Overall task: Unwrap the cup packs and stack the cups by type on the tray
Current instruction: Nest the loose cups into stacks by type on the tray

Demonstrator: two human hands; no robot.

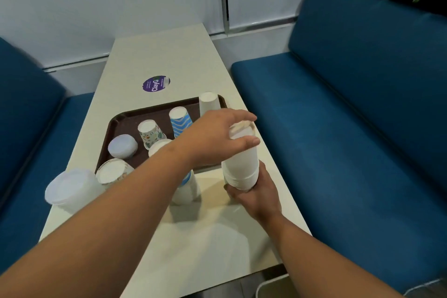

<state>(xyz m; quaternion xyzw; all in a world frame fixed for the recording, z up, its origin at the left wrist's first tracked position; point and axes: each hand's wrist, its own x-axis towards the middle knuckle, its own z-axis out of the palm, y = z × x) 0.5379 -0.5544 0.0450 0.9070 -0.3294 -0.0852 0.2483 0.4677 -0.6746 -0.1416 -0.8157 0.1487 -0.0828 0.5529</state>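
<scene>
A: How far along did the job look?

B: Partway, I judged. The brown tray [116, 121] already carried several upside-down stacks: a plain white one [209, 103] at the far right corner, a blue wavy one [180, 120], a floral one [150, 133], a low pale stack [122, 146], and another white one [157, 146] half hidden behind the forearm.

A: And what was left?

B: At least 3 lots sat off the tray on the surface [205, 237]: a cloudy plastic stack [70, 189] at the near left, a patterned stack [113, 172] at the tray's near edge, and a blue-and-white stack [186, 189] under the left forearm. Whether those were wrapped, I couldn't tell.

A: Where was the pack being worked on?

B: The white cup pack [242, 164] stood upright just off the tray's near right corner, held between both hands. The right hand [256, 193] gripped its lower end, fingers curled round it. The left hand [217, 138] reached across and grasped the top — thumb on the near side, fingers over the far side.

A: So unwrapping?

B: Probably; the top looked like crinkled film, though blurred.
</scene>
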